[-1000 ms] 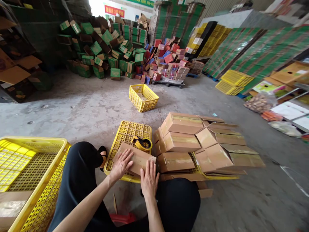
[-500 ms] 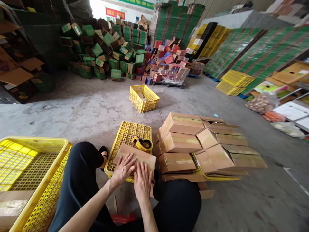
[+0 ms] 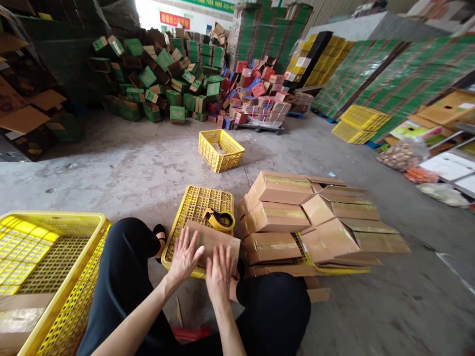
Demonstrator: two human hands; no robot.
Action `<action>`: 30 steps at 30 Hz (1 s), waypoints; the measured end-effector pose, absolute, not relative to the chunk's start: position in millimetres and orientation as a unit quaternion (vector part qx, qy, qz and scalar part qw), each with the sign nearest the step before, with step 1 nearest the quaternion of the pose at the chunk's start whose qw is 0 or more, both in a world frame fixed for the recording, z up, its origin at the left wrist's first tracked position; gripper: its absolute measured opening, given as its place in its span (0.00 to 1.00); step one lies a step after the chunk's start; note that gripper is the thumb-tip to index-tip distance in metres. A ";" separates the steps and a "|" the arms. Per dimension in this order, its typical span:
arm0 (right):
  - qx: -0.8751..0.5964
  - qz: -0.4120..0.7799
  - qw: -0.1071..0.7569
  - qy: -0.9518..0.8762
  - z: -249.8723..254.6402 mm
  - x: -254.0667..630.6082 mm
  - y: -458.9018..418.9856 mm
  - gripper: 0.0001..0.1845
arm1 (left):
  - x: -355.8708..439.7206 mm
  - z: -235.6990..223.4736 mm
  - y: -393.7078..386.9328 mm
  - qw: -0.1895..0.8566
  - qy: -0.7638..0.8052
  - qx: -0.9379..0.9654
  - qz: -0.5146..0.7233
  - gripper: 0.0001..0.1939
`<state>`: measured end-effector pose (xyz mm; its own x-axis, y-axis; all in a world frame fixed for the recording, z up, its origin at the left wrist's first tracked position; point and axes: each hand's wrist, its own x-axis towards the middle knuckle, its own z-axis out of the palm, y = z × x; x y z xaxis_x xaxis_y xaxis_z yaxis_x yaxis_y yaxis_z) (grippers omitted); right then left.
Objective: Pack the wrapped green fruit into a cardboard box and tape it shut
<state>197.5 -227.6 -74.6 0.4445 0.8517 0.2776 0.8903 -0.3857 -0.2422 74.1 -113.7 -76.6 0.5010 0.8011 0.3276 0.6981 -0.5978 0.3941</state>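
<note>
A brown cardboard piece (image 3: 213, 236), perhaps a small box, lies on an upturned yellow plastic crate (image 3: 196, 200) between my knees. My left hand (image 3: 183, 256) is at the cardboard's left end, fingers spread and holding nothing. Over its right part is my right hand (image 3: 219, 274), also with fingers apart. Whether the fingertips press on the cardboard or hover just above it, I cannot tell. A yellow tape dispenser (image 3: 220, 220) rests on the crate just behind the cardboard.
Taped cardboard boxes (image 3: 285, 212) are stacked at my right. A large yellow crate (image 3: 79, 217) at my left has a carton (image 3: 22, 316) in it. Ahead on the floor stands a smaller yellow crate (image 3: 221, 153). Green boxes (image 3: 148, 76) and red ones (image 3: 258, 89) are heaped farther back.
My left hand has shifted slightly up and left, its fingers spread wider over the cardboard's left end. The right hand's fingers have spread and moved a little up. The dispenser stays put.
</note>
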 end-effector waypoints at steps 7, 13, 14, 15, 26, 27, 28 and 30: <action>-0.787 0.034 0.100 -0.608 -63.1 186.7 -175.4 0.33 | 117.6 -63.2 -98.7 0.174 0.378 0.896 0.153 0.29; -0.851 0.005 0.065 -0.520 -48.6 234.4 -181.3 0.32 | 95.9 -70.4 -67.1 0.104 0.379 0.904 0.168 0.29; -0.867 0.008 0.057 -0.494 -45.8 243.4 -186.6 0.32 | 90.0 -72.2 -63.2 0.095 0.385 0.902 0.172 0.29; -0.882 0.015 0.050 -0.469 -43.4 251.9 -192.3 0.32 | 84.0 -74.2 -59.8 0.088 0.394 0.898 0.174 0.29; -0.860 0.003 0.100 -0.500 -57.8 211.6 -209.6 0.33 | 74.2 -74.3 -85.5 0.076 0.387 0.891 0.227 0.37; -0.842 0.005 0.105 -0.528 -62.0 199.0 -209.0 0.32 | 78.2 -72.0 -94.6 0.086 0.350 0.905 0.224 0.37; -0.834 0.004 0.108 -0.541 -65.8 188.4 -209.2 0.31 | 81.2 -70.1 -103.6 0.097 0.318 0.919 0.212 0.36; -0.829 0.006 0.109 -0.549 -71.1 175.3 -212.4 0.32 | 82.2 -68.0 -118.0 0.107 0.290 0.931 0.194 0.34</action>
<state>175.3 -212.4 -71.1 0.3981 0.9107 0.1099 0.9082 -0.3744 -0.1868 82.2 -118.0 -68.0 0.7569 0.5811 0.2991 0.4982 -0.8092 0.3114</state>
